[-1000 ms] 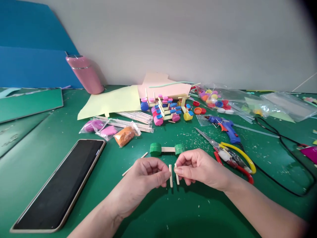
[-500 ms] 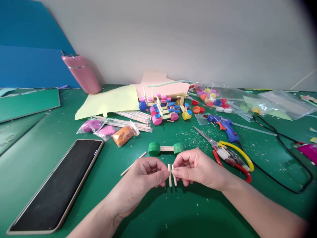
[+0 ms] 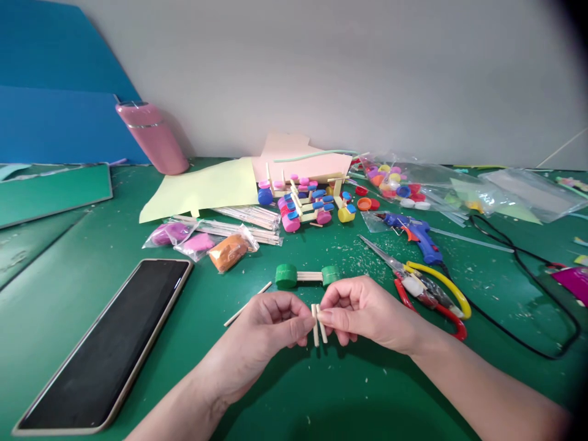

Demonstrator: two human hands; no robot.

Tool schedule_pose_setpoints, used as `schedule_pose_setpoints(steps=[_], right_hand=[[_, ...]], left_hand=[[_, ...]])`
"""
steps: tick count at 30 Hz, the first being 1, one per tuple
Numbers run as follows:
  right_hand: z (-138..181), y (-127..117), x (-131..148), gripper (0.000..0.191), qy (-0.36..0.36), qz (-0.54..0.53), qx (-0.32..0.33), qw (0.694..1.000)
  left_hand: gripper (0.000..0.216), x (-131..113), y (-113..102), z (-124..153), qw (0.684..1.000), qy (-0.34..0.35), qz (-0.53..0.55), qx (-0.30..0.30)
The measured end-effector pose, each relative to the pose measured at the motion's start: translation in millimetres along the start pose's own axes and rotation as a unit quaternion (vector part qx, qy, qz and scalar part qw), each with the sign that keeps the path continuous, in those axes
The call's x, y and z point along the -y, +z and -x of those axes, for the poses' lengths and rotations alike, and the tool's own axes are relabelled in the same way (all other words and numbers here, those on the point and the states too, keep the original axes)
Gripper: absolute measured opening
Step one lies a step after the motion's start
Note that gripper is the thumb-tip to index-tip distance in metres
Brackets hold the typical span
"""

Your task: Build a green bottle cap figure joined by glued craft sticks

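My left hand (image 3: 269,327) pinches a short wooden stick (image 3: 315,329) upright between thumb and forefinger. My right hand (image 3: 367,313) pinches a second short stick (image 3: 322,331) right beside it; the two sticks touch near their tops. Both hands hover low over the green cutting mat (image 3: 321,392). Just behind the hands lies an axle of two green wheels joined by sticks (image 3: 307,275). A thin loose stick (image 3: 248,304) lies on the mat to the left of my left hand.
A dark phone (image 3: 108,343) lies at the left. Scissors and pliers (image 3: 425,288), a blue glue gun (image 3: 416,233) and its black cord (image 3: 542,288) are at the right. Behind are clay bags (image 3: 202,242), stick bundles, a cap-and-stick model (image 3: 305,199), bagged caps, paper sheets and a pink tumbler (image 3: 154,136).
The two short sticks have come together: a small gap a second ago, now touching near the top. The hands barely moved otherwise.
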State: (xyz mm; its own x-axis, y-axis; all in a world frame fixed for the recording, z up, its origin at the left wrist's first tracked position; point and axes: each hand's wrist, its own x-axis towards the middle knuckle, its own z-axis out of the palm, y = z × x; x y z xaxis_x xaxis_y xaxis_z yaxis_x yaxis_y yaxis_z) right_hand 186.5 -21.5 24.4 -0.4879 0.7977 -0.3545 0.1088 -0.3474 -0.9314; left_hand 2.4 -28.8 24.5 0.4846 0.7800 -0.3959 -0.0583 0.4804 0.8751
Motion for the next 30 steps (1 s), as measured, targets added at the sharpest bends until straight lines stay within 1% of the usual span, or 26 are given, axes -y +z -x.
schedule_pose_setpoints(steps=[16,30], right_hand=[[-0.1,-0.1,0.1,0.023,-0.010,0.007,-0.001,1.000],[-0.1,-0.3,-0.7,0.022,-0.018,0.007,0.003,1.000]], left_hand=[[0.015,0.3,-0.2,0.3,1.000,0.001,-0.016,-0.006],[0.016,-0.5,0.1,-0.7,1.000,0.002,0.000,0.000]])
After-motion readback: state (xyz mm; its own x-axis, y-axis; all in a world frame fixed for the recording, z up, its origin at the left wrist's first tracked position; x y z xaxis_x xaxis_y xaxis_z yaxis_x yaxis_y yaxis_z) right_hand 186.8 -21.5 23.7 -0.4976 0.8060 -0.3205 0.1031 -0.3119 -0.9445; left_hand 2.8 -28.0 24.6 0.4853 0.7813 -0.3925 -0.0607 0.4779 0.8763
